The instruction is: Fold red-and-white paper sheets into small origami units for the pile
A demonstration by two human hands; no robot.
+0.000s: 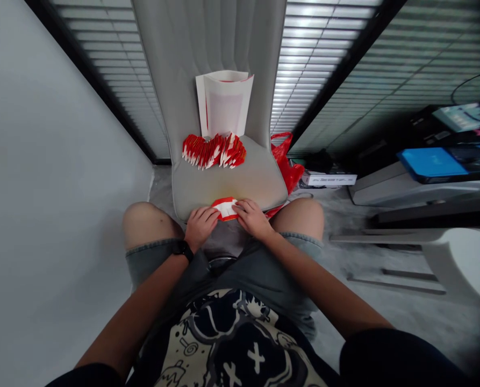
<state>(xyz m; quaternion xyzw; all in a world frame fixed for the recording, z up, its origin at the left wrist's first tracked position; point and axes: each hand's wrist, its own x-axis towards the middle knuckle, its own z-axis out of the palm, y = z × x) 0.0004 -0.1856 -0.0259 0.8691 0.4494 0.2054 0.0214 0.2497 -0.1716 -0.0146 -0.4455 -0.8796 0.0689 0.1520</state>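
Note:
A small red paper piece with a white inner face (226, 208) is held at the front edge of a grey chair seat (240, 183). My left hand (201, 224) grips its left end, fingers together, with a dark watch on the wrist. At its right end, my right hand (253, 217) pinches it with bent fingers. Farther back on the seat lies a fanned row of red and white folded papers (213, 151). Behind that row, white sheets with some red inside (226, 105) lean upright against the backrest.
A red plastic bag (290, 172) hangs beside the seat's right side. To the right are a white box (330, 179), a blue flat item (433, 163) and a white stool (465, 263). A pale wall (62, 188) rises on the left.

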